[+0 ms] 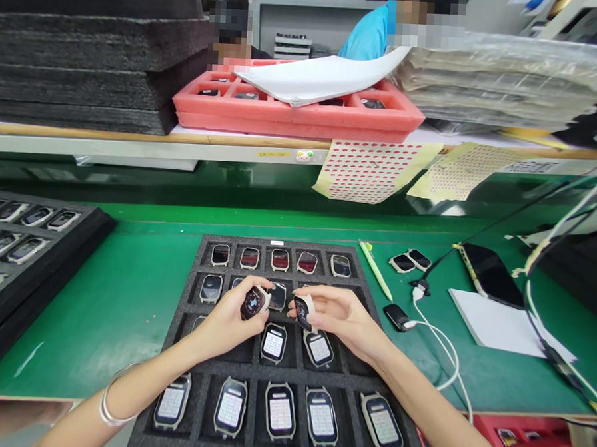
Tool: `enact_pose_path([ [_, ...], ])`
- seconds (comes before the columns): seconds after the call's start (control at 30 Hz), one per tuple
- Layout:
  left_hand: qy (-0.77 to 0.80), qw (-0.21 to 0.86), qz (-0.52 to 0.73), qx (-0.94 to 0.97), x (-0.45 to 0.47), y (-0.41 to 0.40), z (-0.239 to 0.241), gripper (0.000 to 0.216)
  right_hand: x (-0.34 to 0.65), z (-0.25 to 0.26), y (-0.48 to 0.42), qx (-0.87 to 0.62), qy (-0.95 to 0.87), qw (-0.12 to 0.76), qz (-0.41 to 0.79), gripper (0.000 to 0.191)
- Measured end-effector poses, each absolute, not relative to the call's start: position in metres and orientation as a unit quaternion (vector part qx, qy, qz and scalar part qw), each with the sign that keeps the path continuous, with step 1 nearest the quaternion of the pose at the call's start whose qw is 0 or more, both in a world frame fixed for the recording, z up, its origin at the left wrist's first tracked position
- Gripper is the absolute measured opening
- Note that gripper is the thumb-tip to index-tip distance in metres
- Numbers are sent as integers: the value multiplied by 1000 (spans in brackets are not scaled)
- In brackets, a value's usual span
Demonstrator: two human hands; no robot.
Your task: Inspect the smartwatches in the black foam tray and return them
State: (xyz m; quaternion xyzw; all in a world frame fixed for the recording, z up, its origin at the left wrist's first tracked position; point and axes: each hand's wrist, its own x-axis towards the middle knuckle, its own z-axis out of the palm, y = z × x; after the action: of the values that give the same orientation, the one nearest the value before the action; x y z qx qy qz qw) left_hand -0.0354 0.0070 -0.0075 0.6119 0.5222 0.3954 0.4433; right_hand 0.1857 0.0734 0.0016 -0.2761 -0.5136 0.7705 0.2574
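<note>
My left hand [241,314] grips a smartwatch body without a strap, its dark face [254,302] lit with a small picture. In my right hand [341,316] is a second watch body [303,313], pinched between thumb and fingers, its screen also lit. Both hands hover over a black foam tray [199,352] with rows of pockets. Several watches in the front rows, such as this one [279,410], show white list screens. Those in the back row, like this watch [279,259], have dark screens. My hands and forearms hide some pockets.
Another foam tray of watches [86,219] lies at left. To the right are a green pen [376,271], two watches [410,261], a small black device on a white cable [398,317], a phone [493,274] and white paper [503,327]. A shelf above holds a pink foam tray [294,120]; people sit beyond.
</note>
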Motion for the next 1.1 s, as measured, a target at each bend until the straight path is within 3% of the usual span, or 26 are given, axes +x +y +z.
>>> enact_pose_path([
  [0.77, 537, 434, 406, 599, -36, 7, -7, 34, 185, 4, 73, -281, -515, 257, 768, 36],
  [0.97, 473, 593, 436, 484, -33, 10, -12, 45, 181, 5, 73, -273, -455, 250, 810, 39],
  [1.1, 440, 655, 460, 408, -31, 12, -9, 41, 181, 2, 74, -278, -419, 251, 827, 44],
])
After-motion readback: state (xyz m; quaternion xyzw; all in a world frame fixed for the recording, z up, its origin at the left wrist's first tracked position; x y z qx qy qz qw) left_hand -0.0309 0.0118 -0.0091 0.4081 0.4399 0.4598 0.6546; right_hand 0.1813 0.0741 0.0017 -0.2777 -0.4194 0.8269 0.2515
